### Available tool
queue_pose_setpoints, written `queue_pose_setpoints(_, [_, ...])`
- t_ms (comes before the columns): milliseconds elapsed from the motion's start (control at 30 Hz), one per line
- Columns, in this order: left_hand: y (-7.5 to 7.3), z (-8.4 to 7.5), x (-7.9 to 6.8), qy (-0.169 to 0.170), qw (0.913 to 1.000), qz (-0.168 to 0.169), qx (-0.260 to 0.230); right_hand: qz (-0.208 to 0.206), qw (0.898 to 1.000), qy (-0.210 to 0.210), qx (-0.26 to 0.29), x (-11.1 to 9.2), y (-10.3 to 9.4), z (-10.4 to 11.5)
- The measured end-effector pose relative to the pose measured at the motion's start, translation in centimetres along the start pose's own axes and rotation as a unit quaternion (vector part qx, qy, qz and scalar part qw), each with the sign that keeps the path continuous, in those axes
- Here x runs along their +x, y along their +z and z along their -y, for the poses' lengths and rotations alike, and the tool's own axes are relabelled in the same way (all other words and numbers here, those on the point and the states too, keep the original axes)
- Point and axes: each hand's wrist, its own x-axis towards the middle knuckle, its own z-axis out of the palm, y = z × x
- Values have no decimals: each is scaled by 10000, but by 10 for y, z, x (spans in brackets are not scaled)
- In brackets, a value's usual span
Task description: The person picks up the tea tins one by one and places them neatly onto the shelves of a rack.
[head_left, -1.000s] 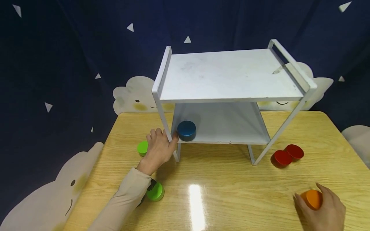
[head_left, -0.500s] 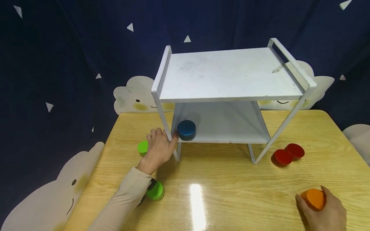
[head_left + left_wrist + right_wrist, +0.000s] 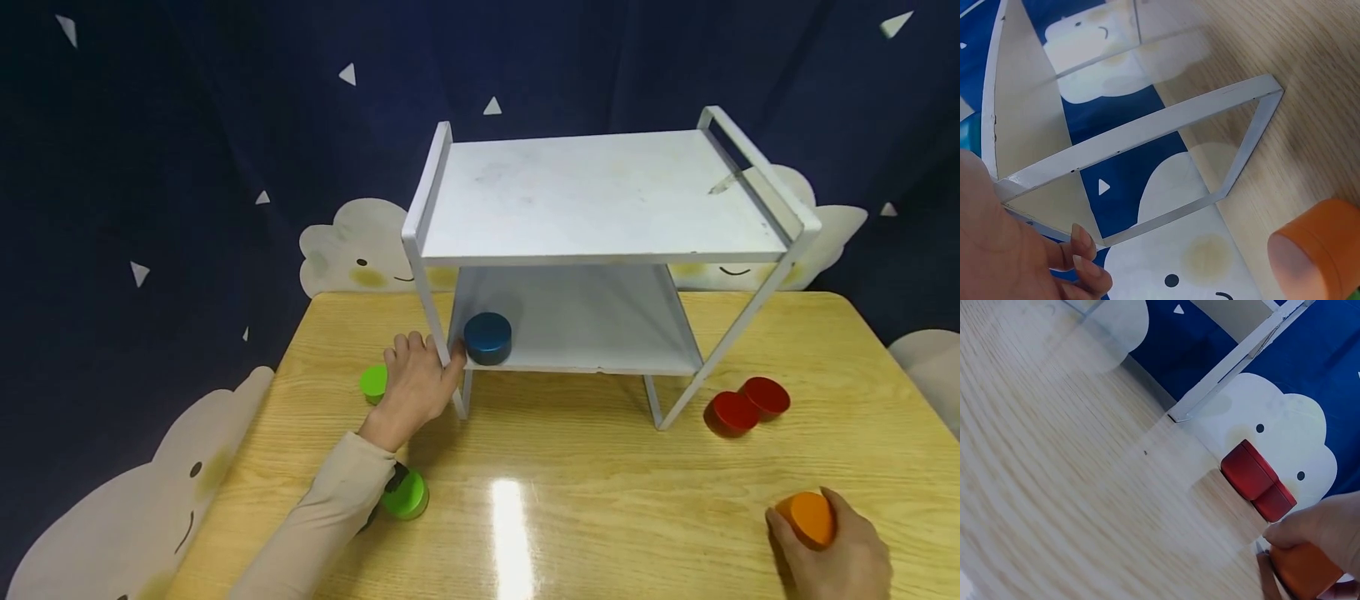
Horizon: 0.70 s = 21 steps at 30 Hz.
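Note:
My left hand point(image 3: 414, 385) grips the left front post of a white two-tier metal rack point(image 3: 600, 200), thumb on the inner side and fingers on the outer. Beside the thumb, a dark blue round tin point(image 3: 487, 339) sits at the lower shelf's left front corner. At the right front of the table, my right hand point(image 3: 843, 554) pinches an orange round tin point(image 3: 810, 520) between thumb and fingers. That tin point(image 3: 1305, 570) is partly covered by the hand in the right wrist view.
Two red tins point(image 3: 735, 413) stand together right of the rack. A green tin point(image 3: 372, 383) is behind my left hand, and another green tin point(image 3: 407, 496) is beside the wrist. An orange tin point(image 3: 1316, 250) shows in the left wrist view. A dark blue curtain point(image 3: 187, 125) hangs behind.
My right hand's thumb and fingers have drawn in closer around the orange tin. The left hand keeps its hold on the rack post; the head view has shifted slightly.

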Motion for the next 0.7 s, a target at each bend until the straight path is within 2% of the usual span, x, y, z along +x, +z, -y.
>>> queue_pose_setpoints(233, [1, 0, 0, 63, 9999, -78, -44, 35, 10000, -73, 14, -3, -2, 7])
queue_pose_setpoints(333, [1, 0, 0, 79, 9999, -105, -45, -86, 9996, -273, 76, -5, -5, 16])
queue_pose_setpoints(500, [0, 0, 0, 115, 9998, -145, -52, -540, 9943, -884, 255, -7, -13, 34])
queue_pose_setpoints(700, [0, 0, 1, 111, 9998, -132, -36, -918, 9803, -1701, 407, -10, -15, 55])
